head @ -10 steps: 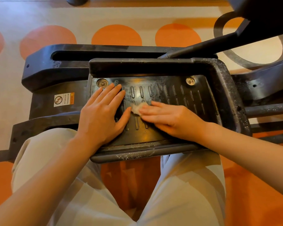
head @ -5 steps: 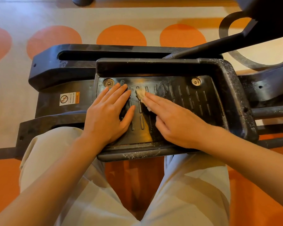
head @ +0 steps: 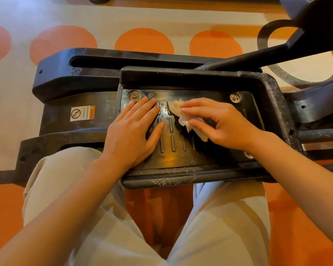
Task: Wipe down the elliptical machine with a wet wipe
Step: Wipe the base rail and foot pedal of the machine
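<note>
The black foot pedal (head: pixel 192 156) of the elliptical machine lies in front of me, ribbed, with a raised dusty rim (head: pixel 269 93). My left hand (head: pixel 135 129) rests flat on the pedal's left part, fingers straight and pointing toward a round bolt (head: pixel 134 96). My right hand (head: pixel 217 123) holds a crumpled white wet wipe (head: pixel 178 110) against the ribs near the pedal's far middle, fingers curved over it and thumb under it. Part of the wipe is hidden beneath the palm.
The black machine base (head: pixel 65 79) with a warning sticker (head: pixel 82 113) lies left of the pedal. A dark crank arm (head: pixel 288 48) rises at top right, metal bars (head: pixel 321 135) run right. My knees in beige trousers (head: pixel 229 217) are below, on orange and cream floor.
My right hand has moved the wipe away from me and to the right across the ribs, and its fingers have curled more over it. My left hand stays flat in place.
</note>
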Demonstrator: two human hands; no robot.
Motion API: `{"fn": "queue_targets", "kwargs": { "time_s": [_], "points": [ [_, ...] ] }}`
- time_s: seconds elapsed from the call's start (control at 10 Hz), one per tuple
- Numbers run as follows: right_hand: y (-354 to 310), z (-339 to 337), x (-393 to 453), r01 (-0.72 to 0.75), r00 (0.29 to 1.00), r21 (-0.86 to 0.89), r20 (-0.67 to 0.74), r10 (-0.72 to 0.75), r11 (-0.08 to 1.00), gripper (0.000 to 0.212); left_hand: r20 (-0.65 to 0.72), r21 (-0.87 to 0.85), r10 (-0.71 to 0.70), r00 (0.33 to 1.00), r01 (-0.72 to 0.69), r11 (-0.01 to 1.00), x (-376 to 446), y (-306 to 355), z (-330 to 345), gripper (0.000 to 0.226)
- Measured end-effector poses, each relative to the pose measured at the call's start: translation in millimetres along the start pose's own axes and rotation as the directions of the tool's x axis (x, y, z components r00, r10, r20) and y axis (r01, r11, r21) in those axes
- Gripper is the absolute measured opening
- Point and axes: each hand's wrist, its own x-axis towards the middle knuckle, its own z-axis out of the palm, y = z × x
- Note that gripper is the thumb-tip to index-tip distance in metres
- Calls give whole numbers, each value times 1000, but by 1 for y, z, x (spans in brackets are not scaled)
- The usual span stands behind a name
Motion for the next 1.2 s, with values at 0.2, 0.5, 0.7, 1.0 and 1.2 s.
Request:
{"fn": "queue_targets", "kwargs": {
  "time_s": [0.2,0.5,0.7,1.0,1.2],
  "points": [
    [11,2,2,89,990,-218,130,-62,972,36,6,2,0,1000,0,1000,0,0,-1,53],
    [-15,36,-20,176,984,-294,19,-179,939,27,6,10,5,1000,-5,1000,-1,1,-1,53],
    [-12,24,-16,193,971,-195,179,-159,961,33,66,4,28,997,-29,1000,0,-3,-5,54],
    [3,26,-20,210,974,-29,90,-206,977,24,54,-35,42,998,-40,999,-1,-10,-4,55],
    [2,45,13,4,974,-141,-222,-36,990,19,13,-44,40,999,-40,998,-4,-9,-1,51]
  ]
}}
